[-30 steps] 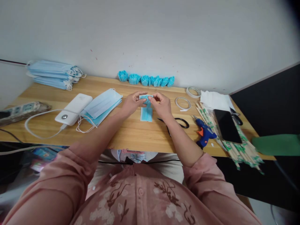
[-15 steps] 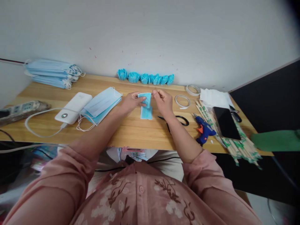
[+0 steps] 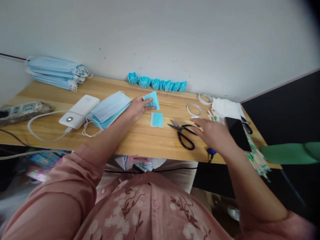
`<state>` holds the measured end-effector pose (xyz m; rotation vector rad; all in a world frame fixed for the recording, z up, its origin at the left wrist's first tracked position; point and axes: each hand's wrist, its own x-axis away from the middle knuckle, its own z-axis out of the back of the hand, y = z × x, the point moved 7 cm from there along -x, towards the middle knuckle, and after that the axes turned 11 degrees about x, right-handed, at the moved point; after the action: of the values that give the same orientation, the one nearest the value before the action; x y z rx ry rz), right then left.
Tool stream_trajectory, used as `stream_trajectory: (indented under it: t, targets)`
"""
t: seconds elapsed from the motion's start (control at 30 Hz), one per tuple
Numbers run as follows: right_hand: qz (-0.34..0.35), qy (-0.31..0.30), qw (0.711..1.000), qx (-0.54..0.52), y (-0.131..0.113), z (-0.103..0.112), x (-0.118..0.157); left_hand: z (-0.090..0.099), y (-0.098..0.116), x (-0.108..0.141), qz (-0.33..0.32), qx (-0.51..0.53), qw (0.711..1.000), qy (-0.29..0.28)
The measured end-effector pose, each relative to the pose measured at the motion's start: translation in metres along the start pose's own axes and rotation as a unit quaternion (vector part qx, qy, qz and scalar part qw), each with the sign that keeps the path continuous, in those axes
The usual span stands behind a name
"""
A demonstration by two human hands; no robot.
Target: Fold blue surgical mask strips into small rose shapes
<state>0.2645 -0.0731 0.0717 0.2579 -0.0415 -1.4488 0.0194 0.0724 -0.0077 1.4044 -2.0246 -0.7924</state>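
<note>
Between the fingers of my left hand (image 3: 138, 107) is a blue piece of face-mask fabric (image 3: 155, 100), raised above the table. Below it, a second square piece of mask fabric (image 3: 157, 120) lies flat on the wood. My right hand (image 3: 212, 133) is over the blue glue gun (image 3: 211, 151), fingers stretched to the left and apart; most of the gun is hidden, and whether the hand touches it I cannot tell. Left of that hand lie black-handled scissors (image 3: 183, 133), blades apart. Folded masks (image 3: 110, 108) rest beside my left forearm.
Several blue fabric flowers (image 3: 156, 83) line the wall. At back left is a mask stack (image 3: 57, 73), with a white power bank (image 3: 80, 111) and power strip (image 3: 25, 111) nearer. Tape rolls (image 3: 194, 110), a phone (image 3: 237, 133), wrapped sticks (image 3: 257, 161) and a green object (image 3: 287, 153) are right.
My right hand has left the fabric and moved right, over the glue gun. My left hand keeps the upper piece, now tilted and apart from the square on the table.
</note>
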Motion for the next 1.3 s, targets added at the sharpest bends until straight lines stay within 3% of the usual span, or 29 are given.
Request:
stream_trajectory:
  t: [0.07, 0.17, 0.37, 0.5, 0.57, 0.67, 0.73, 0.8, 0.9, 1.17, 1.3]
  targets:
    - [0.021, -0.053, 0.998, 0.02, -0.003, -0.027, 0.019, 0.001, 0.001, 0.0, 0.005, 0.013, 1.0, 0.01]
    - [0.061, -0.042, 0.997, -0.024, -0.02, -0.046, 0.034, 0.003, 0.0, 0.001, 0.017, 0.03, 0.999, 0.029]
    - [0.019, -0.022, 0.999, -0.025, -0.029, -0.045, 0.028, 0.001, -0.003, 0.004, 0.043, 0.067, 0.995, 0.058]
    - [-0.052, -0.041, 0.981, -0.185, -0.013, -0.033, 0.02, 0.001, -0.002, 0.005, 0.053, 0.109, 0.989, 0.082]
    - [-0.095, -0.033, 0.929, -0.357, -0.009, -0.027, 0.019, 0.001, -0.002, 0.006, 0.061, 0.129, 0.986, 0.088]
    - [-0.106, -0.036, 0.781, -0.614, -0.024, -0.02, 0.017, 0.001, -0.003, 0.006, 0.071, 0.141, 0.983, 0.09]
    - [-0.084, -0.065, 0.692, -0.714, -0.045, -0.019, 0.015, -0.001, -0.004, 0.007, 0.078, 0.136, 0.984, 0.088]
    - [-0.054, -0.112, 0.639, -0.759, -0.069, -0.019, 0.014, -0.002, -0.005, 0.008, 0.085, 0.13, 0.984, 0.085]
    - [-0.04, -0.174, 0.592, -0.786, -0.095, -0.023, 0.012, -0.003, -0.006, 0.009, 0.09, 0.132, 0.984, 0.085]
    - [-0.051, -0.206, 0.581, -0.786, -0.107, -0.031, -0.003, 0.001, -0.006, 0.007, 0.094, 0.138, 0.982, 0.088]
    - [-0.032, -0.194, 0.617, -0.762, -0.108, -0.03, -0.011, -0.001, -0.005, 0.008, 0.095, 0.134, 0.983, 0.082]
